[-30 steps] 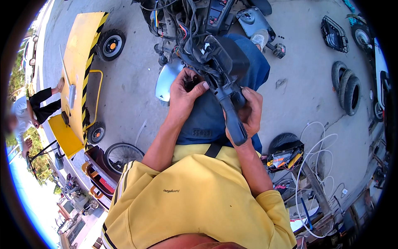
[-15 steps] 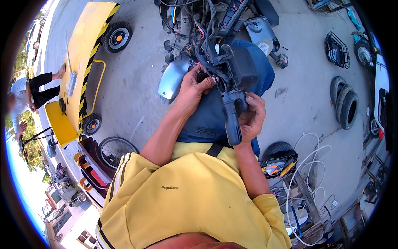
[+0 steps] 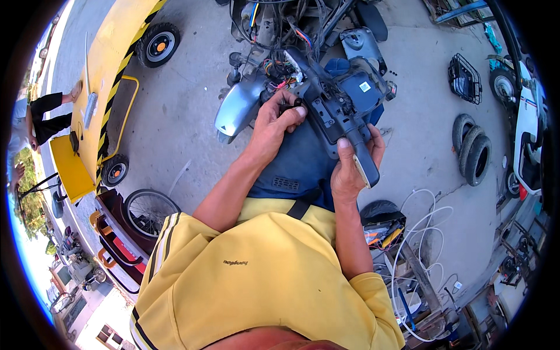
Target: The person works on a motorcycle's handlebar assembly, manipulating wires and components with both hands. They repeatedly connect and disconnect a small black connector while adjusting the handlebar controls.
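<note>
A long black plastic housing (image 3: 326,116), like a scooter's handlebar cover, lies slanted over my lap with its inner side showing screw posts and slots. Its lower right end is gripped by my right hand (image 3: 350,169), thumb on top and fingers behind. My left hand (image 3: 277,119) is closed at the housing's left side, thumb and fingers pinched around a small black part that they mostly hide. Just beyond the left fingers lies a tangle of coloured wires (image 3: 277,70). A squarish black box section (image 3: 359,90) with a white label sits at the housing's right.
Left of the wires is a silver-blue fender (image 3: 236,114). A yellow flatbed cart (image 3: 111,52) stands at the left, where another person's legs (image 3: 46,114) show. Several tyres (image 3: 478,157), a black wire basket (image 3: 465,76) and white tubing (image 3: 399,256) are on the right.
The black housing has turned, its near end swinging right and its inner side now facing up. My right hand has moved with it; the left hand remains near the wires.
</note>
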### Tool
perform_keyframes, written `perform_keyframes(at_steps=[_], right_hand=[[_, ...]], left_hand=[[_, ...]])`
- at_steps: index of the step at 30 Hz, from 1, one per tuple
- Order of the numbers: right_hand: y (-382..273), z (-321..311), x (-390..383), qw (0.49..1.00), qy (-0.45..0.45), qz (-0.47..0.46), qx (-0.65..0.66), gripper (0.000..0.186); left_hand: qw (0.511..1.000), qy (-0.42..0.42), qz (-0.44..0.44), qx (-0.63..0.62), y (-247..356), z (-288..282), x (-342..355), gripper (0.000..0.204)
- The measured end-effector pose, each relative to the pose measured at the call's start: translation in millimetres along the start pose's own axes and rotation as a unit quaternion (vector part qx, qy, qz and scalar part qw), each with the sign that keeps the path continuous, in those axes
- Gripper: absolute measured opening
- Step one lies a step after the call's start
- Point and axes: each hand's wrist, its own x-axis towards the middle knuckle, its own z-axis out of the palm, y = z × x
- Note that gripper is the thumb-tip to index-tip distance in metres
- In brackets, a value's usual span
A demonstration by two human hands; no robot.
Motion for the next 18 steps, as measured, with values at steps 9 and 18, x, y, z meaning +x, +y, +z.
perform_keyframes(at_steps=[9,18], right_hand=[[-5.6,9.8,1.5,0.999,-0.005,0.034,0.032,0.061],[-10.0,10.0,3.7,0.996,-0.010,0.058,0.061,0.062]], left_hand=[[0.999,-0.001,-0.008,-0.040,2.1,-9.5,-2.5,0.019],[1.000,-0.010,0.017,-0.014,27.5,4.5,-12.1,0.035]])
